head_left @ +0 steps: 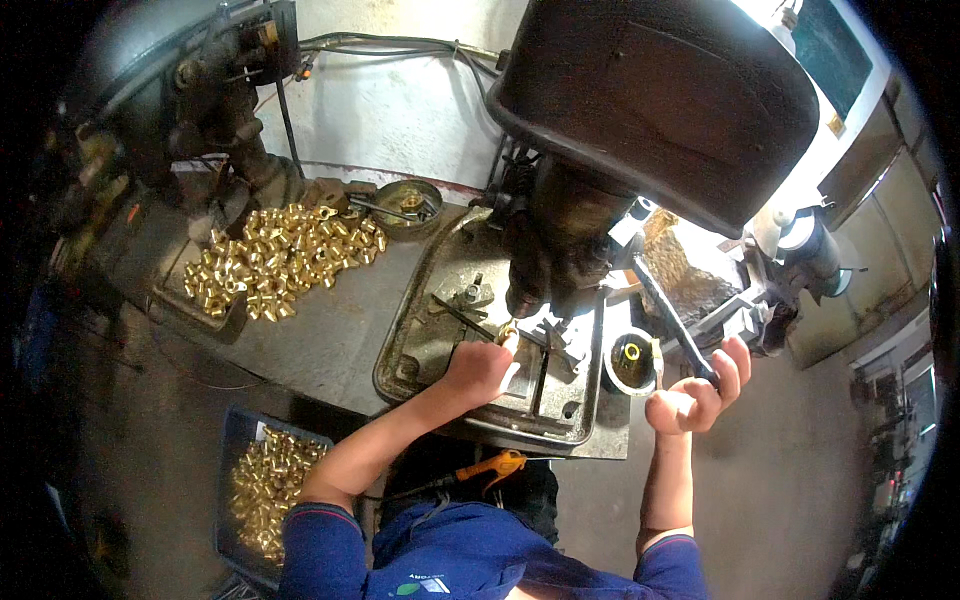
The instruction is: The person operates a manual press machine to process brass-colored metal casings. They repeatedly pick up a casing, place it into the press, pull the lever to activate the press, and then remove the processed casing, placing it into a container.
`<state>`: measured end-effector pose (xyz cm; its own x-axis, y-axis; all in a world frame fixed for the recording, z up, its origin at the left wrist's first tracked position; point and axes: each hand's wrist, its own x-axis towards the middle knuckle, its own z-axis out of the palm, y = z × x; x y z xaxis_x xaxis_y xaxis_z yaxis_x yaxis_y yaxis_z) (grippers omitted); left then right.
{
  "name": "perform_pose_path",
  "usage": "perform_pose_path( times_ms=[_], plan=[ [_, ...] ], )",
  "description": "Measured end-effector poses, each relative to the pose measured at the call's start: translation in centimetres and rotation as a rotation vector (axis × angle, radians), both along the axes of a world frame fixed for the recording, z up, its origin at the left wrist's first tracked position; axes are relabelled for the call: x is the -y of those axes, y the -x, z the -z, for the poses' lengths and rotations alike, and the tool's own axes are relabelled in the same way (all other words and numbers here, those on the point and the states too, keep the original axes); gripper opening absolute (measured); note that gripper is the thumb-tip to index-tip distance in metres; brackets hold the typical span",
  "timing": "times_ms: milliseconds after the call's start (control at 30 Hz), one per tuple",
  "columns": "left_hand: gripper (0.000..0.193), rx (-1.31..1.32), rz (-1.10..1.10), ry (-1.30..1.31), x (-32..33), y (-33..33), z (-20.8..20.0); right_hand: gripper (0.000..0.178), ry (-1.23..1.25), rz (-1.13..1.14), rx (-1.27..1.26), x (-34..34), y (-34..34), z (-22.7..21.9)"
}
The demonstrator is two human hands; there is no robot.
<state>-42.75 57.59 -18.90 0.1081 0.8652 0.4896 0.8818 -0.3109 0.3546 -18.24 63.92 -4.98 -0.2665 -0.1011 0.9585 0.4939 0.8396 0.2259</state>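
My left hand (pixel 478 375) is closed on a small brass fitting (pixel 508 330) under the spindle of a drill press (pixel 560 215). Its fingers rest at the clamp fixture (pixel 548 350) on the machine's metal table (pixel 410 350); they hide most of the fitting. Out to the right, my right hand (pixel 700 395) curls round the end of the long feed lever (pixel 672 318), with the fingertips pointing up.
Many brass fittings (pixel 280 255) lie heaped on the bench at left, more in a blue bin (pixel 228 500) below. A round tin (pixel 408 205) stands behind, a cup of dark liquid (pixel 630 362) at right. An orange air gun (pixel 490 468) hangs by the front edge.
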Motion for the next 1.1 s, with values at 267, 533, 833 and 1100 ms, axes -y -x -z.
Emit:
perform_pose_path(
  times_ms=[267, 533, 833, 1100],
  plan=[
    [0.013, -0.022, 0.033, 0.119, -0.9, 0.3, -1.0, 0.035, -0.115, -0.020, 0.014, -2.8, 0.2, -3.7],
    [0.023, 0.021, -0.058, 0.207, -1.6, -0.1, -1.5, 0.038, -0.178, -0.224, 0.085, -9.0, 0.0, -9.5],
    [0.012, 0.023, -0.067, 0.206, -0.9, 0.1, -2.1, 0.037, 0.075, 0.128, 0.072, -33.2, -10.9, -8.3],
    [0.020, 0.428, -0.147, 0.382, 13.3, 7.1, -3.1, 0.031, 0.275, 0.032, -0.001, -38.6, -12.8, -6.4]
  ],
)
